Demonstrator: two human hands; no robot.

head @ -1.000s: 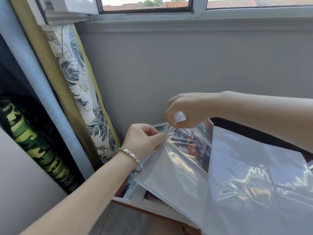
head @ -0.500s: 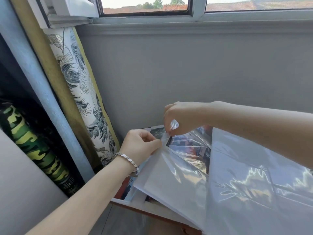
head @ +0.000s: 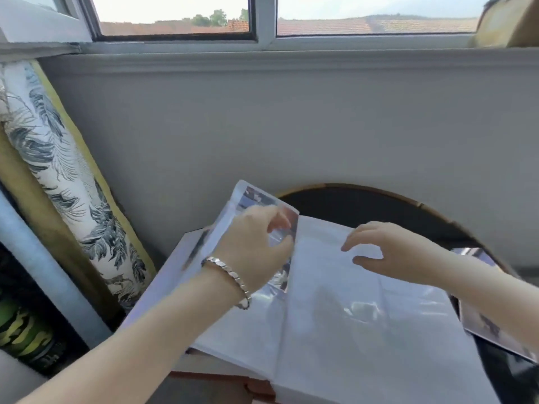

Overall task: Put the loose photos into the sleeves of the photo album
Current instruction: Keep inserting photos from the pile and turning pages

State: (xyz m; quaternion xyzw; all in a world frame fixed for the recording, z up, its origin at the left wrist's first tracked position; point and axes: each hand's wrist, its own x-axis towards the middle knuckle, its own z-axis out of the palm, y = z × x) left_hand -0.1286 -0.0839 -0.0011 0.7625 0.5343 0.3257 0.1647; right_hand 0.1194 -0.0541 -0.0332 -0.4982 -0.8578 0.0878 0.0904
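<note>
A: Album?
B: Photo album [head: 350, 316] lay open at the table's [head: 393, 208] left edge, spine running toward the wall.
A: Hands?
B: Left hand [head: 253, 249] gripped the raised sleeve page [head: 253, 199], corner pointing up. Right hand [head: 388, 252] was slack-fingered, holding nothing.

Single view: head-worn, wide-angle. Faces forward and down toward grey wall [head: 291, 126] under window [head: 175, 13]. Close range: photo album [head: 364, 330] fills lower frame, wall just behind it.
</note>
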